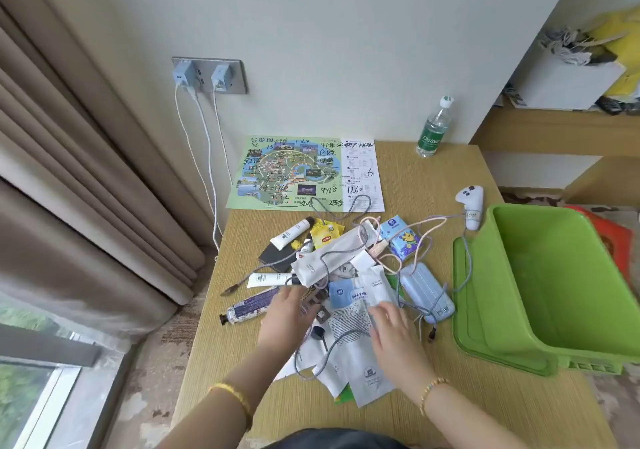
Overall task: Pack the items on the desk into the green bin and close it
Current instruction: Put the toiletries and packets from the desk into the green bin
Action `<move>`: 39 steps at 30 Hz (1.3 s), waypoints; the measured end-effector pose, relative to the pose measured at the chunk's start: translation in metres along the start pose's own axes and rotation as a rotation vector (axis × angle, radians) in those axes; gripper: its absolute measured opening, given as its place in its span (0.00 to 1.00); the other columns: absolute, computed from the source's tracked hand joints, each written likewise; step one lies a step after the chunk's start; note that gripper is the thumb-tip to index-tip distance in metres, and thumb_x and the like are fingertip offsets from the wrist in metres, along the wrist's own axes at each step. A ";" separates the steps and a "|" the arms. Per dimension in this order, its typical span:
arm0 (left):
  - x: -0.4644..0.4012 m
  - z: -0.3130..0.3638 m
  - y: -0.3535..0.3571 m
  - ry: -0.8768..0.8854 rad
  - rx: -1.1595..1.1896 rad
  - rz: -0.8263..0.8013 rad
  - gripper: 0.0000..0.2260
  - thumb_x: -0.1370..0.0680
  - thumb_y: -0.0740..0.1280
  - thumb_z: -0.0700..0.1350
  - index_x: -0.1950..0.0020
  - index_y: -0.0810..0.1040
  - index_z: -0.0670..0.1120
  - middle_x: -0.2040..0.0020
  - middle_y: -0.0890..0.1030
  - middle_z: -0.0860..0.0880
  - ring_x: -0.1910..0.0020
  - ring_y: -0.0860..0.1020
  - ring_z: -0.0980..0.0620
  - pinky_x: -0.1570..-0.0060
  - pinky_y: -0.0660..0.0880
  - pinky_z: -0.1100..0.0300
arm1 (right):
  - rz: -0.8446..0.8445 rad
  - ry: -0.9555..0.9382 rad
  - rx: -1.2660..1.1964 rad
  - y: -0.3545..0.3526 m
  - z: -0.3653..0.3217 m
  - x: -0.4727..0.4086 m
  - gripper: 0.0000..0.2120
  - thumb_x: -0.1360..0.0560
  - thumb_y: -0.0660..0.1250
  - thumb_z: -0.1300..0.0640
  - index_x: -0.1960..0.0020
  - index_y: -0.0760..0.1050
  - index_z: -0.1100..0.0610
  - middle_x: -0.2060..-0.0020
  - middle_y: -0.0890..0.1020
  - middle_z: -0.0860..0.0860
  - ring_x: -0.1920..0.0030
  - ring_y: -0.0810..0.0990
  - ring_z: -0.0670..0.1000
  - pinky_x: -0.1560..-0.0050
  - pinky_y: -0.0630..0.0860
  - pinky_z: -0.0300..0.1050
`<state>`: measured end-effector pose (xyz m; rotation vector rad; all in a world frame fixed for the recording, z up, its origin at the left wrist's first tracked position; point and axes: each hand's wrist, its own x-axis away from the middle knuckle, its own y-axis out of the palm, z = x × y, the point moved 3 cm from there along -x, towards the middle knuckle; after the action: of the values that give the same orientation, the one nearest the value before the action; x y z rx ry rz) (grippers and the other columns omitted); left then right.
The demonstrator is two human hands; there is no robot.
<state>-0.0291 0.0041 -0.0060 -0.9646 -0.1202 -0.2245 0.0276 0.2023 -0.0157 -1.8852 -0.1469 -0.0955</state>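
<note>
An empty green bin [568, 286] stands open at the desk's right edge, its green lid [465, 296] lying flat under it. A heap of small items fills the desk's middle: white tubes [292, 233], a purple tube [249, 306], a yellow tea sachet [325, 235], a blue tissue pack [401, 239], a light blue power bank [426, 291], white sachets [367, 372] and tangled cables [429, 230]. My left hand [287, 317] rests on the heap's left side over small dark packets. My right hand [394, 327] lies on white sachets. Whether either hand grips anything is unclear.
A map leaflet [298, 171] lies at the desk's back, with a water bottle [434, 128] to its right. A white controller [471, 202] sits by the bin's far corner. Two chargers [207, 76] hang cables down the wall. Curtains stand left, shelves right.
</note>
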 end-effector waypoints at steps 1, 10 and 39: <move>-0.008 0.007 0.005 0.045 -0.112 -0.114 0.21 0.23 0.64 0.53 0.34 0.68 0.45 0.40 0.72 0.46 0.39 0.71 0.46 0.46 0.72 0.53 | -0.006 -0.039 0.036 0.001 0.000 -0.013 0.16 0.20 0.53 0.57 0.33 0.65 0.52 0.36 0.67 0.48 0.35 0.64 0.49 0.33 0.62 0.42; -0.026 0.030 0.034 0.198 -0.787 -0.420 0.27 0.24 0.67 0.44 0.30 0.59 0.40 0.35 0.71 0.41 0.37 0.69 0.42 0.48 0.73 0.52 | -0.191 0.220 0.378 0.004 0.013 -0.062 0.24 0.21 0.56 0.52 0.30 0.58 0.64 0.38 0.73 0.55 0.38 0.69 0.54 0.38 0.62 0.47; -0.093 0.059 -0.068 -0.416 1.068 -0.021 0.09 0.20 0.61 0.44 0.56 0.78 0.42 0.65 0.80 0.47 0.72 0.77 0.53 0.76 0.74 0.64 | 0.332 0.383 -0.857 -0.100 0.001 -0.099 0.21 0.20 0.54 0.52 0.70 0.56 0.54 0.76 0.59 0.48 0.73 0.60 0.48 0.70 0.55 0.43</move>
<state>-0.1360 0.0277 0.0627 0.0696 -0.5688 0.0423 -0.0853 0.2290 0.0635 -2.6641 0.5526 -0.3278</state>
